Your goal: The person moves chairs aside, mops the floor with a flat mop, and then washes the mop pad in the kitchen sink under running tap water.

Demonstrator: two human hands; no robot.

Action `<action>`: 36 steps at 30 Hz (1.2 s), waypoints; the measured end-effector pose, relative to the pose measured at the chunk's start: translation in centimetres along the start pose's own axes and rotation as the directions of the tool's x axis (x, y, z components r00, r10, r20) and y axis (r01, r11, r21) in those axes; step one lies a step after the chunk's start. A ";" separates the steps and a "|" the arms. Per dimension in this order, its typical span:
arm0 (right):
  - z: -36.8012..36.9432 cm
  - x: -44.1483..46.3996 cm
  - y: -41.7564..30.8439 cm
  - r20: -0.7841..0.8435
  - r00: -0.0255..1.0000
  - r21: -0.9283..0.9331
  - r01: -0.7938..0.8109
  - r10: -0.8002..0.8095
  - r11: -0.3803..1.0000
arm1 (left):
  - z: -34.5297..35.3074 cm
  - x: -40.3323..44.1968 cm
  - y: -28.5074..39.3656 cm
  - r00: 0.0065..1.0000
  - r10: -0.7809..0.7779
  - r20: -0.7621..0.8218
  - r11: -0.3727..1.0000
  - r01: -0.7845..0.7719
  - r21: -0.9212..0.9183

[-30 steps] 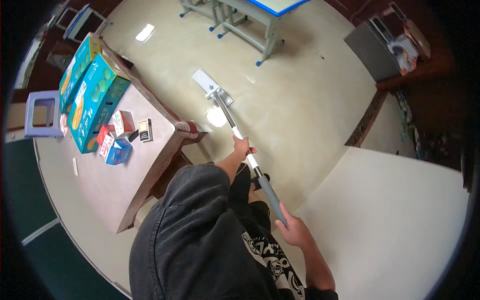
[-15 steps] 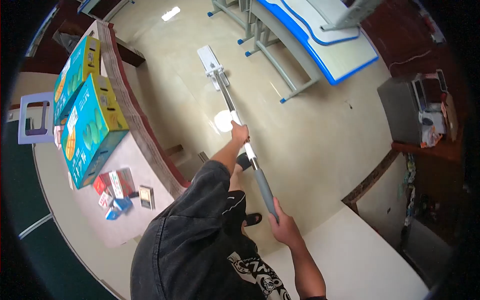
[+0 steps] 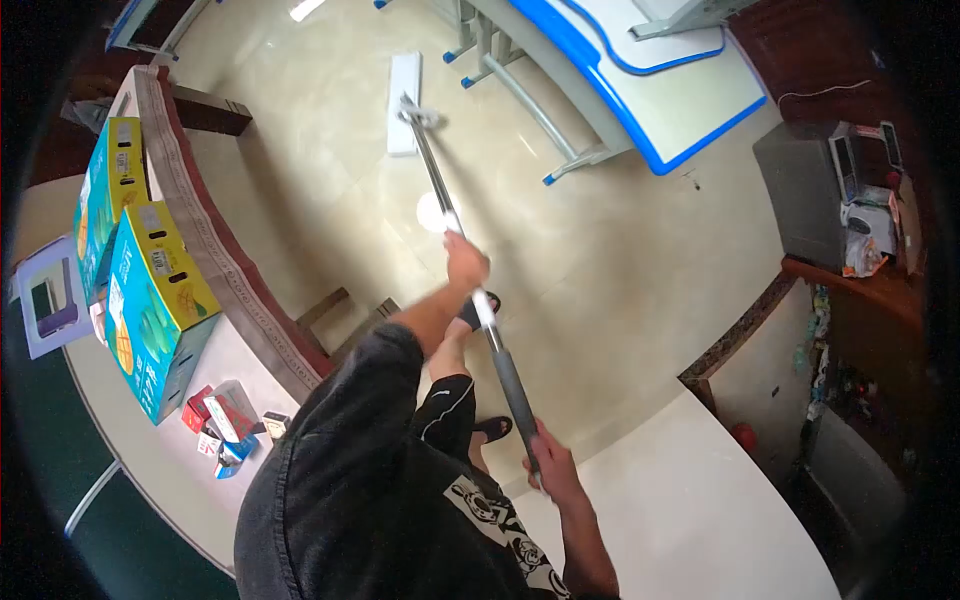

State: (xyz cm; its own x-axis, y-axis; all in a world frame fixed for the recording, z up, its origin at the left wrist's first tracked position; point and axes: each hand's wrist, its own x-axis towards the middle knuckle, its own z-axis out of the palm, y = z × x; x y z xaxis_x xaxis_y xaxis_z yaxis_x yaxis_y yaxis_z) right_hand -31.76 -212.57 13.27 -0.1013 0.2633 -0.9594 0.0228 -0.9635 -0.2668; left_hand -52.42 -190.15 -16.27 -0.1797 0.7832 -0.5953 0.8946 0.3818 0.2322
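A flat mop reaches across the pale tiled floor (image 3: pixel 330 180), its long white head (image 3: pixel 404 75) lying on the tiles near the desks. My left hand (image 3: pixel 467 264) is wrapped round the white and silver part of the mop handle (image 3: pixel 432 170), partway down. Closer to my body, my right hand (image 3: pixel 553 464) grips the end of the grey foam sleeve (image 3: pixel 515 390). Between the two hands the pole slants over my sandalled feet (image 3: pixel 492 429).
School desks (image 3: pixel 650 110) with blue edges and grey metal legs stand at the top right. On the left, a cloth-covered table (image 3: pixel 215 220) bears fruit cartons (image 3: pixel 150 310) and small boxes (image 3: pixel 232 410). A grey box-shaped appliance (image 3: pixel 795 190) stands at right.
The mop head has moved farther away and turned, now lying straighter along the view. My hands have shifted slightly left with the handle, both still gripping it. The view has shifted too.
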 end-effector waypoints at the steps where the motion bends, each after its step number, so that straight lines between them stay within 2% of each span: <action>1: -1.2 -2.5 2.2 -0.007 0.998 0.057 -0.055 0.056 0.997 | 0.6 -3.9 1.5 0.993 0.082 0.087 0.966 -0.100 0.240; 2: -2.1 -5.1 4.1 -0.013 0.996 0.090 -0.090 0.092 0.992 | 1.1 -7.8 3.1 0.972 0.161 0.171 0.874 -0.221 0.432; 3: -2.8 -7.7 5.8 -0.019 0.992 0.125 -0.123 0.126 0.985 | 5.5 -9.7 3.0 0.995 0.079 0.061 0.970 -0.091 0.224; 4: -3.4 -10.0 7.7 -0.024 0.993 0.128 -0.110 0.114 0.986 | 9.8 -11.5 2.9 0.999 -0.004 -0.051 1.000 0.003 -0.021; 6: -4.6 -13.9 11.8 -0.039 0.986 0.218 -0.149 0.161 0.965 | 11.2 -16.7 4.8 0.992 0.085 0.091 0.978 -0.100 0.184; 7: -5.3 -15.4 15.0 -0.069 0.988 0.239 -0.119 0.139 0.964 | 14.1 -19.5 4.7 0.987 0.107 0.118 0.935 -0.140 0.326; 8: -4.2 -17.7 16.1 -0.107 0.975 0.370 -0.145 0.197 0.918 | 16.9 -22.3 4.7 0.981 0.128 0.144 0.870 -0.181 0.459; 9: -3.2 -19.9 17.1 -0.144 0.957 0.497 -0.152 0.254 0.854 | 19.4 -24.8 4.7 0.998 0.059 0.036 0.943 -0.067 0.325; 10: -2.8 -21.5 18.5 -0.153 0.952 0.527 -0.147 0.264 0.837 | 21.9 -27.2 4.8 0.997 -0.011 -0.073 0.986 0.023 0.163; 12: -3.2 -23.4 21.9 -0.158 0.961 0.483 -0.124 0.226 0.867 | 17.3 -33.7 6.6 0.995 -0.028 0.100 0.999 0.024 0.044; 13: -3.8 -23.8 23.2 -0.161 0.968 0.438 -0.105 0.193 0.893 | 16.6 -34.5 6.7 0.995 -0.017 0.100 0.999 0.012 0.045; 15: -5.2 -22.8 25.1 -0.169 0.981 0.319 -0.035 0.094 0.947 | 15.3 -33.6 7.2 0.978 -0.050 0.200 0.984 0.083 -0.158; 16: -5.5 -21.9 25.4 -0.171 0.984 0.275 -0.005 0.054 0.962 | 14.7 -32.7 7.2 0.979 -0.042 0.200 0.985 0.073 -0.153; 20: -4.3 -15.8 22.9 -0.164 0.986 0.278 0.044 0.003 0.960 | 13.7 -23.8 7.0 0.997 0.028 0.067 0.929 -0.002 -0.370; 22: -2.8 -12.1 17.6 -0.125 0.992 0.391 0.024 0.027 0.920 | 11.1 -18.3 7.7 0.979 0.199 -0.040 0.974 -0.203 -0.104; 24: -1.8 -7.4 13.8 -0.072 0.997 0.529 0.008 0.035 0.849 | 10.1 -11.2 8.6 0.991 0.132 0.004 0.954 -0.126 -0.272; 25: -1.5 -4.5 13.3 -0.063 0.998 0.581 0.028 0.010 0.813 | 8.7 -8.7 9.7 0.988 0.133 0.077 0.976 -0.117 -0.182; 27: -0.4 -1.9 11.4 -0.054 0.999 0.609 0.038 -0.007 0.792 | 7.5 -5.2 11.0 0.992 0.110 0.066 0.993 -0.107 -0.053; 29: 0.1 -2.0 13.2 -0.043 0.999 0.644 0.031 -0.004 0.764 | 7.2 -6.4 10.6 0.991 0.132 0.036 0.991 -0.133 0.033; 31: -0.2 -3.2 16.5 0.043 0.999 0.644 -0.034 0.007 0.764 | 9.2 -9.6 9.2 0.988 0.151 0.022 0.987 -0.152 0.047; 32: -0.5 -5.3 17.5 0.072 0.992 0.635 -0.129 0.108 0.762 | 10.5 -11.9 8.3 0.987 0.162 -0.005 0.985 -0.161 0.060; 33: -1.0 -7.1 19.7 0.066 0.993 0.631 -0.117 0.098 0.767 | 12.0 -14.8 7.4 0.971 0.239 0.018 0.908 -0.230 0.350; 35: -1.9 -10.2 25.9 0.105 0.982 0.605 -0.190 0.159 0.774 | 15.1 -20.3 6.0 0.986 0.167 0.020 0.873 -0.157 0.462; 36: -2.0 -11.7 28.0 0.098 0.984 0.609 -0.176 0.147 0.773 | 16.1 -23.4 5.7 1.000 0.025 0.016 0.954 -0.028 0.297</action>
State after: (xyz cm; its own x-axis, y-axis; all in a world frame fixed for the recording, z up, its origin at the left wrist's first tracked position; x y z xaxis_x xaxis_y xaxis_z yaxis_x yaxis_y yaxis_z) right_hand -27.96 -242.49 16.84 -0.1939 0.1124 -0.9746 -0.5705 -0.8211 0.0188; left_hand -36.56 -214.19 -13.39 -0.1510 0.7842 -0.6018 0.9805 0.1965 0.0100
